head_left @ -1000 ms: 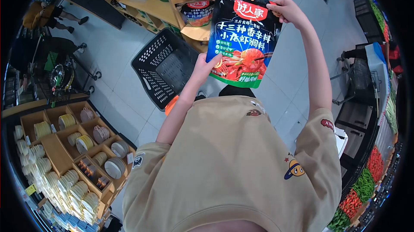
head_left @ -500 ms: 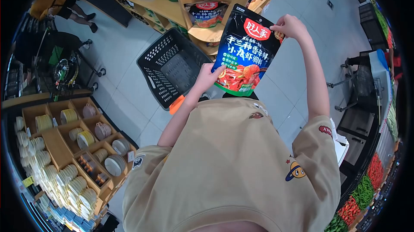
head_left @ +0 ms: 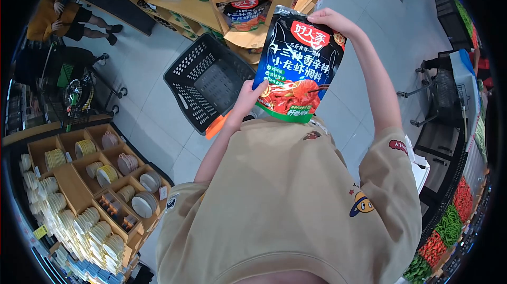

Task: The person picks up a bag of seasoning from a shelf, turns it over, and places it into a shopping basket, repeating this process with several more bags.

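Observation:
A large pouch of crayfish seasoning [head_left: 298,67], black and blue with a red logo, a crayfish picture and a green lower edge, is held up before my chest, its printed front towards me. My left hand [head_left: 248,98] grips its lower left edge, thumb on the front and the other fingers hidden behind. At the top right, my right hand [head_left: 335,22] pinches the upper edge. Behind the pouch, a similar pouch [head_left: 245,15] rests on a wooden shelf [head_left: 248,38].
Below and left of the pouch, a dark grey shopping basket [head_left: 203,86] with an orange handle stands on the tiled floor. Stacked dishes fill a wooden display [head_left: 68,178] at left. Produce bins [head_left: 449,226] line the right. Another person [head_left: 66,20] stands upper left near a cart.
The pouch has come slightly closer and moved a little left, its front now facing me more squarely. My right hand has shifted left along the top edge; both hands keep their hold.

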`<action>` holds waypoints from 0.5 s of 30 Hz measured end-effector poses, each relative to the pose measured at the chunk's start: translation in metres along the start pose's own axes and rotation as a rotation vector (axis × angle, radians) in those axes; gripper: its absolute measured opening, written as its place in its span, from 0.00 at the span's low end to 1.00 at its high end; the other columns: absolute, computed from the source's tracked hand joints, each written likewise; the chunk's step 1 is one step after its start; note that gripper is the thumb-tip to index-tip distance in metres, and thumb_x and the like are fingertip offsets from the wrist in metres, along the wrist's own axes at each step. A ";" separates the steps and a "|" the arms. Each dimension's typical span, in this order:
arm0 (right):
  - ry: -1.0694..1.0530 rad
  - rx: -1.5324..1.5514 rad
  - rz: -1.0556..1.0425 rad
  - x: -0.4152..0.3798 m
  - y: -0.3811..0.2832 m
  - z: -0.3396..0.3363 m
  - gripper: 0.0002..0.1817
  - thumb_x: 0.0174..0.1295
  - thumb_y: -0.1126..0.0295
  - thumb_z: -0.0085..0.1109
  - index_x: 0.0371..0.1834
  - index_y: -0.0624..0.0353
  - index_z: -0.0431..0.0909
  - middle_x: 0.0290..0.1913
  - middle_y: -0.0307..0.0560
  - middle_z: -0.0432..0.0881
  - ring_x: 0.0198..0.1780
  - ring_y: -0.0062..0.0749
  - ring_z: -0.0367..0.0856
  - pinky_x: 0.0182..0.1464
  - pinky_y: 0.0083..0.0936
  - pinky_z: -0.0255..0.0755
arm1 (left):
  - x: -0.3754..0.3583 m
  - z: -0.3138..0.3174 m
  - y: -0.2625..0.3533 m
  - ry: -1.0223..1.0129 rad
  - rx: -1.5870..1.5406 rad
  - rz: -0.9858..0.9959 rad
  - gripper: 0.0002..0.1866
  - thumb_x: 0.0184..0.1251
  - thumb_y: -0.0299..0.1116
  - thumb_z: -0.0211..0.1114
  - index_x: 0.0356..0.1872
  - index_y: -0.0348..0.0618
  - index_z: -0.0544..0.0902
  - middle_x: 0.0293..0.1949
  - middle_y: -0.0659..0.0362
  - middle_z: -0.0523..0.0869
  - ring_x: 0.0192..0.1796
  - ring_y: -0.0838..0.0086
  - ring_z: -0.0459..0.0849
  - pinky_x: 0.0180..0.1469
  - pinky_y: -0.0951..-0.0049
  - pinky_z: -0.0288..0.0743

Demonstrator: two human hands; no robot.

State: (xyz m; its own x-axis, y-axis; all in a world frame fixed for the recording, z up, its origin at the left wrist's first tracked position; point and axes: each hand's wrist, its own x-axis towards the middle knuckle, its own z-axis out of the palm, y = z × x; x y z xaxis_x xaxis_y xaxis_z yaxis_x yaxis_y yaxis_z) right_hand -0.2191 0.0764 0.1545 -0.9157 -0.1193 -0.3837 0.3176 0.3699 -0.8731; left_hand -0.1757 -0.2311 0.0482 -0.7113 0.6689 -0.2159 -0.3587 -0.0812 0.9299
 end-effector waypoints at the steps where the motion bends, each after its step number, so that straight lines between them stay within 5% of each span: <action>1: 0.002 -0.012 -0.008 0.002 -0.002 0.000 0.15 0.58 0.59 0.53 0.31 0.60 0.80 0.30 0.32 0.80 0.29 0.10 0.73 0.36 0.12 0.69 | 0.000 -0.001 0.001 0.001 0.027 -0.008 0.15 0.62 0.37 0.56 0.31 0.32 0.79 0.27 0.64 0.81 0.29 0.88 0.75 0.33 0.83 0.69; 4: -0.048 -0.035 0.003 0.001 -0.004 -0.009 0.17 0.60 0.58 0.49 0.38 0.62 0.78 0.33 0.36 0.81 0.33 0.13 0.76 0.40 0.13 0.71 | 0.004 -0.005 -0.010 0.041 -0.010 -0.019 0.14 0.62 0.37 0.55 0.31 0.34 0.78 0.28 0.63 0.81 0.31 0.87 0.76 0.33 0.83 0.69; 6: -0.012 0.509 0.041 -0.007 -0.005 -0.016 0.19 0.63 0.58 0.43 0.42 0.65 0.73 0.37 0.42 0.80 0.36 0.18 0.78 0.39 0.15 0.74 | 0.003 -0.005 -0.013 0.050 -0.138 -0.032 0.13 0.63 0.37 0.54 0.34 0.35 0.77 0.31 0.62 0.81 0.33 0.85 0.77 0.35 0.81 0.70; 7: -0.171 0.610 0.026 -0.002 0.009 -0.027 0.23 0.64 0.56 0.40 0.53 0.64 0.66 0.49 0.47 0.74 0.47 0.25 0.75 0.50 0.20 0.71 | 0.002 -0.004 -0.009 0.061 -0.268 -0.045 0.13 0.63 0.37 0.54 0.36 0.35 0.76 0.34 0.61 0.81 0.34 0.83 0.78 0.36 0.80 0.72; 10: 0.042 0.818 0.025 0.004 0.052 -0.012 0.22 0.63 0.57 0.41 0.53 0.62 0.66 0.52 0.46 0.72 0.49 0.25 0.74 0.51 0.24 0.70 | 0.003 0.005 0.008 0.051 -0.467 -0.114 0.14 0.64 0.37 0.53 0.42 0.37 0.73 0.39 0.59 0.80 0.38 0.80 0.79 0.41 0.77 0.73; 12: -0.143 0.854 0.074 0.007 0.073 0.020 0.22 0.62 0.58 0.43 0.54 0.59 0.65 0.54 0.43 0.71 0.52 0.28 0.71 0.54 0.30 0.66 | -0.001 0.009 0.016 0.032 -0.445 -0.193 0.15 0.63 0.38 0.53 0.46 0.39 0.71 0.45 0.57 0.77 0.45 0.76 0.77 0.48 0.72 0.71; 14: -0.306 0.840 0.064 0.008 0.090 0.064 0.24 0.60 0.55 0.48 0.56 0.55 0.63 0.54 0.42 0.70 0.54 0.30 0.69 0.55 0.33 0.65 | -0.025 0.020 0.021 -0.052 0.024 0.189 0.17 0.62 0.40 0.53 0.47 0.39 0.70 0.49 0.56 0.75 0.53 0.74 0.73 0.54 0.67 0.67; 15: -0.374 0.898 -0.004 0.017 0.108 0.086 0.28 0.57 0.54 0.51 0.58 0.56 0.61 0.56 0.43 0.68 0.56 0.32 0.67 0.56 0.36 0.63 | -0.028 0.038 0.054 0.009 -0.054 -0.145 0.20 0.60 0.42 0.52 0.47 0.39 0.69 0.46 0.57 0.75 0.52 0.73 0.72 0.53 0.66 0.66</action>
State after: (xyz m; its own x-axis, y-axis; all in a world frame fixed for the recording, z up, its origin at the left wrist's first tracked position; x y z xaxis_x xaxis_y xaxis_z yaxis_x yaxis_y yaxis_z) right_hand -0.1794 0.0350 0.0272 -0.8290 -0.4617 -0.3155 0.5263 -0.4535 -0.7192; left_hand -0.1518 -0.2263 0.1154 -0.6549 0.6700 -0.3496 -0.4901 -0.0244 0.8713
